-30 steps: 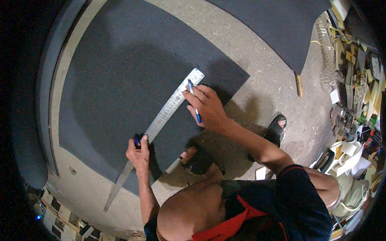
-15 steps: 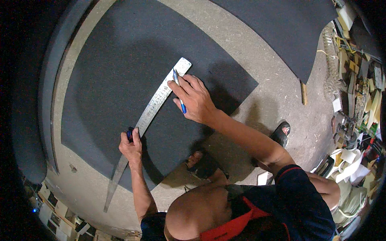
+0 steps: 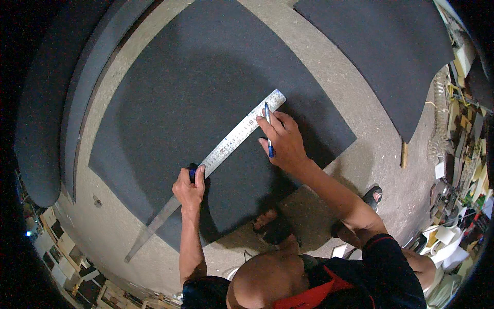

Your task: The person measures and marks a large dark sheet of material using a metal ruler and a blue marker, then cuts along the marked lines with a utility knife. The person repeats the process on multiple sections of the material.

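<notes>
A long metal ruler lies slantwise over a big dark grey sheet on the floor. Its near end reaches past the sheet's edge. My left hand is closed round the ruler's middle, thumb on top; a small dark blue object shows by its fingers, too hidden to name. Near the ruler's far end, my right hand grips a pen with a blue end between its fingers. The pen's other end lies over the ruler, and the fingertips rest at the ruler's edge.
A second dark sheet lies at the upper right, with a wooden stick poking from under its tip. Along the left run thick dark rolls. Scraps and offcuts pile up at the right. My sandalled foot rests at the sheet's near edge.
The whole view has turned clockwise and shifted, so sheet and ruler appear farther right. Both hands keep their hold, and the ruler has hardly moved on the sheet.
</notes>
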{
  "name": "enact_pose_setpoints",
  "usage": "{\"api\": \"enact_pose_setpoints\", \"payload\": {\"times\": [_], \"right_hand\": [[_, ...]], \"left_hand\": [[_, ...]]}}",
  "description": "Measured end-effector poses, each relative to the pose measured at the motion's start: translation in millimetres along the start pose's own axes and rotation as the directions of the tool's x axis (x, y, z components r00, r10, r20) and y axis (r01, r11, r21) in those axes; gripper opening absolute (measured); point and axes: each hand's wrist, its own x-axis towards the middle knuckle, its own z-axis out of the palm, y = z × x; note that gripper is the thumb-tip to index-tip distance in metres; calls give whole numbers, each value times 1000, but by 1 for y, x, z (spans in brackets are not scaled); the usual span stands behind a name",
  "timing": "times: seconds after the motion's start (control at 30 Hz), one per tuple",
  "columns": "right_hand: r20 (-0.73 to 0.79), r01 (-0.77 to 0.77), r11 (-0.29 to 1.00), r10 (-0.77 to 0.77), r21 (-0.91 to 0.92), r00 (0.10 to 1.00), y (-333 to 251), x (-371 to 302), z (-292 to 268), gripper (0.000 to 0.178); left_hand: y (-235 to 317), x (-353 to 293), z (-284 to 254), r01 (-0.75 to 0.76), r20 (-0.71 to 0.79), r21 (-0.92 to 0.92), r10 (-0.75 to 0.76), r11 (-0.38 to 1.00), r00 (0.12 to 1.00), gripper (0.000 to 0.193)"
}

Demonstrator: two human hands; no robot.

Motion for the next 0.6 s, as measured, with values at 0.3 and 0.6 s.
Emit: {"api": "enact_pose_setpoints", "payload": {"times": [0.3,0.6], "right_hand": [[-37,-28,999,27,-16,999,1,-3,13,63],[-100,3,1000,-4,-10,995,5,-6,22,65]], "left_hand": [[-2,0,12,122,36,-59,-120,991,992,38],[-1,2,10,104,32,-56,-103,993,994,36]]}}
